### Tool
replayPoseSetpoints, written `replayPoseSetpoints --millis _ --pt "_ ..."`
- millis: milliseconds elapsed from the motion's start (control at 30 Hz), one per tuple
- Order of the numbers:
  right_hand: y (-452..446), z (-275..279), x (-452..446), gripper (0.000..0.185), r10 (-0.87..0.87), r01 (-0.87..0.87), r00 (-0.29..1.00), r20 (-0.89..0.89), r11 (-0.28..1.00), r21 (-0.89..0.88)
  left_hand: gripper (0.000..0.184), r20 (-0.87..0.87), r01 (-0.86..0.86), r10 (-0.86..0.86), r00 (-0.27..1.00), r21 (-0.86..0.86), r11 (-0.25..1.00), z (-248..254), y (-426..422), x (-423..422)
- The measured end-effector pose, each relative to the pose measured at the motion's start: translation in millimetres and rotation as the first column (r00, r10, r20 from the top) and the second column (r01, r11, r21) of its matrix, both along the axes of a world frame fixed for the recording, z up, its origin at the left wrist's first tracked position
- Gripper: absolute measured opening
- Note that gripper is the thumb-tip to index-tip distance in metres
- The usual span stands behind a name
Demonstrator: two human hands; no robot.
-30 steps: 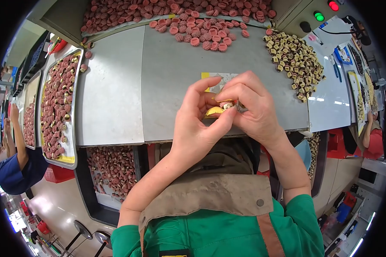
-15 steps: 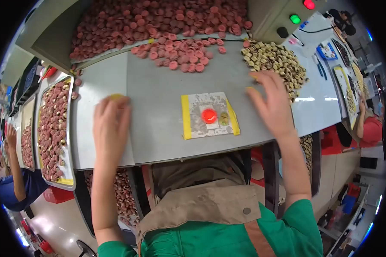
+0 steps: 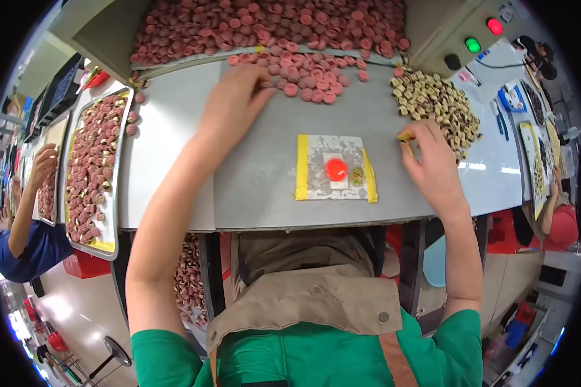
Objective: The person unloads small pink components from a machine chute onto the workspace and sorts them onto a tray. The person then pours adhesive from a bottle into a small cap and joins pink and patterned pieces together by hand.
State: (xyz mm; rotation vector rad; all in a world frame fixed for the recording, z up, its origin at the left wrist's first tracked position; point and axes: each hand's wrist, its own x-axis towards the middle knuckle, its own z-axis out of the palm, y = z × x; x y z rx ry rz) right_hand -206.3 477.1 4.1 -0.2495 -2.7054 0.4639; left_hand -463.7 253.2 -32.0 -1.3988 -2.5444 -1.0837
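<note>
My left hand [image 3: 237,97] is at the near left edge of a loose heap of pink round caps [image 3: 310,79]. Its thumb and fingers are apart, with the fingertips by the caps. My right hand [image 3: 432,158] is beside a pile of small gold-and-dark ring-like pieces [image 3: 438,106]. Its thumb and index finger, with yellow covering at the tips, are pinched together; what is between them is too small to make out. Between my hands lies a white square pad [image 3: 316,187] with yellow tape on its sides, bearing a bright red round spot [image 3: 336,169] and a small greenish round spot [image 3: 357,175].
A large mass of pink caps [image 3: 271,26] fills the box behind. On the left stands a tray [image 3: 113,226] of pink-and-gold pieces. A panel with red and green lights [image 3: 473,45] is at the upper right. Blue-handled pliers [image 3: 502,122] lie to the right. Other people work on both sides.
My left hand has moved forward and right, from the left of the table to the pink caps. My right hand's spread thumb and index finger have closed together near the gold pieces. The view has shifted slightly.
</note>
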Motion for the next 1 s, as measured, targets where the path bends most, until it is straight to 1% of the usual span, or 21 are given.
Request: replayPoseSetpoints --millis 33,67,133,167,200,267,333,367,433,533,567,667,767,867,967,1000 --pt "-7 8 4 0.023 0.006 -0.002 0.999 0.047 0.997 -0.078 0.023 0.019 0.01 -0.011 1.0 0.038 0.999 2 -8 3" --pt "-10 11 7 0.023 0.025 -0.017 0.996 0.081 0.996 -0.091 0.023 0.035 0.019 -0.022 0.999 0.076 0.997 5 -14 7" --pt "-9 14 9 0.023 0.066 -0.049 0.988 0.138 0.991 -0.121 0.027 0.2 -0.029 -0.003 0.98 0.157 0.987 10 -26 21" --pt "-8 16 9 0.023 0.07 -0.051 0.973 0.218 0.994 -0.096 0.028 0.279 -0.064 0.008 0.96 0.194 0.979 14 -33 30" --pt "-7 13 6 0.024 0.097 -0.073 0.972 0.212 0.99 -0.118 0.03 0.446 -0.09 -0.022 0.895 0.228 0.969 21 -37 42" --pt "-6 10 -4 0.025 0.161 -0.132 0.967 0.199 0.98 -0.149 0.032 0.725 -0.173 -0.095 0.682 0.287 0.942 31 -40 71" --pt "-6 4 -10 0.028 0.178 -0.159 0.972 0.156 0.979 -0.126 0.036 0.854 -0.237 -0.218 0.472 0.361 0.902 31 -38 101" --pt "-7 0 -12 0.03 0.19 -0.175 0.973 0.135 0.978 -0.115 0.037 0.884 -0.249 -0.295 0.361 0.397 0.883 29 -38 111" --pt "-8 -4 -13 0.031 0.171 -0.142 0.978 0.123 0.966 -0.215 0.039 0.887 -0.282 -0.445 0.127 0.462 0.841 23 -37 125" --pt "-12 -4 -10 0.031 0.141 -0.106 0.987 0.082 0.936 -0.334 0.04 0.859 -0.338 -0.512 0.004 0.483 0.808 14 -31 133" --pt "-12 -3 -10 0.03 0.131 -0.099 0.989 0.062 0.924 -0.369 0.037 0.84 -0.345 -0.543 -0.005 0.508 0.789 11 -32 132" --pt "-11 -3 -11 0.028 0.154 -0.129 0.986 0.06 0.945 -0.299 0.037 0.811 -0.385 -0.584 -0.045 0.525 0.759 9 -33 129" --pt "-7 -6 -15 0.024 0.227 -0.225 0.973 0.052 0.974 -0.036 0.037 0.78 -0.387 -0.621 -0.075 0.551 0.739 2 -36 126" --pt "-12 0 -18 0.02 0.217 -0.217 0.973 0.074 0.976 0.002 0.037 0.747 -0.409 -0.658 -0.095 0.573 0.71 0 -37 127" --pt "-18 7 -19 0.019 0.203 -0.202 0.972 0.122 0.979 -0.023 0.037 0.726 -0.432 -0.675 -0.133 0.571 0.698 -1 -39 127" --pt "-19 8 -20 0.019 0.192 -0.191 0.972 0.137 0.981 -0.025 0.037 0.725 -0.428 -0.677 -0.127 0.576 0.697 -2 -40 126"
